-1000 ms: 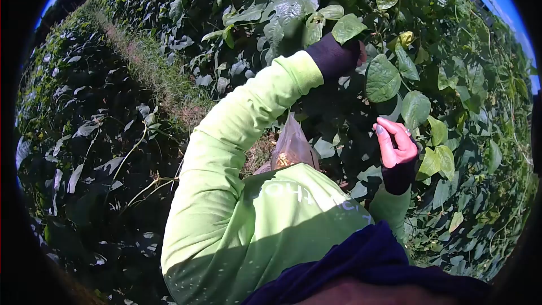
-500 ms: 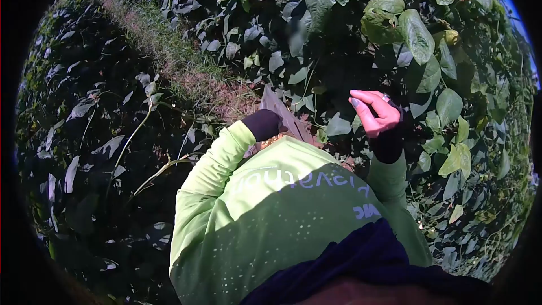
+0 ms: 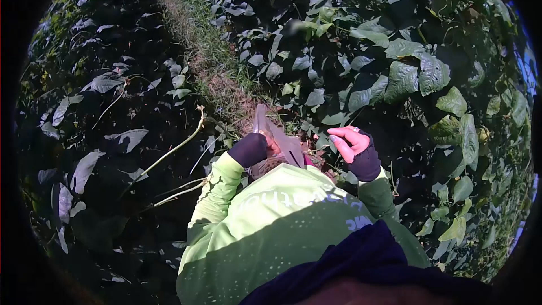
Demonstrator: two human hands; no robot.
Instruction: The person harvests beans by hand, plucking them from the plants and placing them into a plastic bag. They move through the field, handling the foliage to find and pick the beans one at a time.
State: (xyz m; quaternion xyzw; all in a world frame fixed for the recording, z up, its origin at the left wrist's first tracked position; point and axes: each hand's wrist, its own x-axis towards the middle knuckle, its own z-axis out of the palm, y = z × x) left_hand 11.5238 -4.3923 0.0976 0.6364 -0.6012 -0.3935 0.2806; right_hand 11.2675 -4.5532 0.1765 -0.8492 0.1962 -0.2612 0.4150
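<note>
My left hand (image 3: 271, 143), its wrist and palm in a dark cuff, is closed on the edge of a greyish, thin bag (image 3: 285, 148) in front of my waist. The bag's mouth faces up, but what lies inside is mostly hidden. To the right of the bag, my right hand (image 3: 351, 144) is raised, with a ring on one finger. Its thumb and fingers are drawn together in a pinch; anything between the tips is too small to make out. Broad green leaves (image 3: 370, 93) grow just beyond this hand.
Dense leafy vines (image 3: 432, 73) rise on the right, and shaded plants (image 3: 84, 175) fill the left. A bare stem (image 3: 175, 147) sticks out near my left sleeve. Between the rows, a narrow grassy path (image 3: 195, 34) runs away from me.
The view has shifted, with the path now further right. My right hand has come lower and closer to the bag. More of my left hand's fingers and of the bag now show.
</note>
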